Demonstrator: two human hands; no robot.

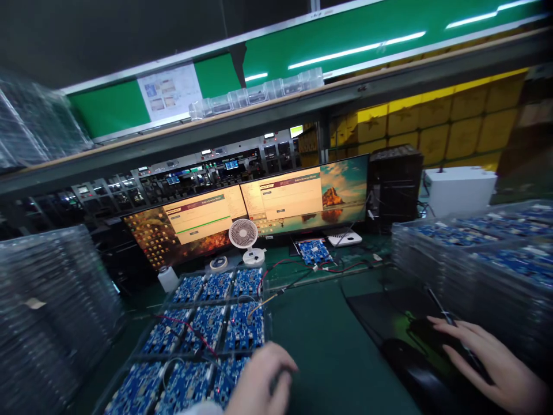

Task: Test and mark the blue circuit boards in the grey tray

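Observation:
My right hand [492, 360] is at the lower right, with a slim dark pen-like tool [440, 304] between its fingers, tip pointing up and left. Just left of it a black computer mouse [412, 369] lies on a dark mouse pad [367, 305]. My left hand [261, 383] is curled over the front right edge of a clear tray [268, 323]. Its fingers are bent together, and I cannot make out whether anything is in them. Blue circuit boards [203, 325] fill the tray's compartments, with thin wires lying over some of them.
Behind the tray stand a small white fan [244, 233], a tape roll [218, 263] and two lit monitors [294, 199]. A single circuit board [314, 252] lies under the right monitor. Stacked clear trays rise at left [47, 311] and right [432, 259]. A shelf [173, 135] crosses above.

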